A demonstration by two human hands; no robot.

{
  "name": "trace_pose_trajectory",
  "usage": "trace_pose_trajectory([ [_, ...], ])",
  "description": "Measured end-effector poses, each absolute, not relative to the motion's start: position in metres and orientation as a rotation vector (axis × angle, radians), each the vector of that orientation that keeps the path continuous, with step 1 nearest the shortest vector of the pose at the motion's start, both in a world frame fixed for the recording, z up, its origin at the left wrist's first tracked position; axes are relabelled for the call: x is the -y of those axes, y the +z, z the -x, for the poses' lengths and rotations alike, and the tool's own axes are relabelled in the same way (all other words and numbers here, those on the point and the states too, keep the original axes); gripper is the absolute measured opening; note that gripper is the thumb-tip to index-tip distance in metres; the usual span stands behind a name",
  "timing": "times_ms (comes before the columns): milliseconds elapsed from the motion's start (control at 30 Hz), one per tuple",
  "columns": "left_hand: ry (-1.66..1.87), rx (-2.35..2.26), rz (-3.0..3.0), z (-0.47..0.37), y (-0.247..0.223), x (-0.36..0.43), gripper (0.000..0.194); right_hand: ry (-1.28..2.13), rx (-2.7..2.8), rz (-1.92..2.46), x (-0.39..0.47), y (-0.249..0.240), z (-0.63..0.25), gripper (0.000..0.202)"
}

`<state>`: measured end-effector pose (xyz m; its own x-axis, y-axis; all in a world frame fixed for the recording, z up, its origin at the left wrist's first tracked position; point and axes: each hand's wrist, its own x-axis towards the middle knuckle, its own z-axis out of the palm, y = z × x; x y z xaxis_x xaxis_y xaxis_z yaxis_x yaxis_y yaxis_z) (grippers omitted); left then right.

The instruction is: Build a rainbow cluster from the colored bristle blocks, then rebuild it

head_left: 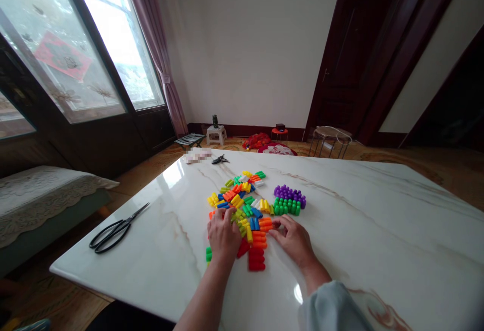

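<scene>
A loose pile of plastic building blocks [245, 211] lies on the white marble-patterned table [359, 250], in orange, yellow, blue, green, white and red. My left hand [224, 235] reaches down onto the pile's left side, fingers bent, covering the blocks beneath; what its fingertips hold is hidden. At the pile's right edge, the thumb and fingers of my right hand [294, 241] close at the end of an orange block [265, 224]. Red blocks [256, 260] lie between my forearms. Beyond my right hand sit a group of purple blocks [290, 195] and a group of green blocks [287, 206], each side by side.
Black-handled scissors [117, 231] lie near the table's left edge. Small dark-handled pliers or cutters [220, 159] and a blurred item [197, 155] are at the far edge. Beyond stand a white stool [216, 134], a metal-framed stool [330, 137] and a covered bed [49, 190].
</scene>
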<state>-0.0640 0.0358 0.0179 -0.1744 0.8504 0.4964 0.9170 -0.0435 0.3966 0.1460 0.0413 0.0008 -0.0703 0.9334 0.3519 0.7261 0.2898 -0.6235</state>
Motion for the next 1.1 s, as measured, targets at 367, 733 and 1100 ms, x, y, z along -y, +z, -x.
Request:
trace_pose_trajectory([
  [367,-1.438,1.850,2.134,0.061,0.013,-0.040,0.031,0.511,1.618,1.304,-0.045,-0.004,-0.133,0.015],
  [733,-1.747,1.360,2.549,0.055,0.020,-0.032,0.029,0.891,1.462,0.987,-0.039,0.011,-0.112,0.034],
  [1100,-1.592,1.195,2.713,0.051,0.026,-0.030,0.018,0.885,1.556,0.995,-0.036,0.012,-0.119,0.023],
])
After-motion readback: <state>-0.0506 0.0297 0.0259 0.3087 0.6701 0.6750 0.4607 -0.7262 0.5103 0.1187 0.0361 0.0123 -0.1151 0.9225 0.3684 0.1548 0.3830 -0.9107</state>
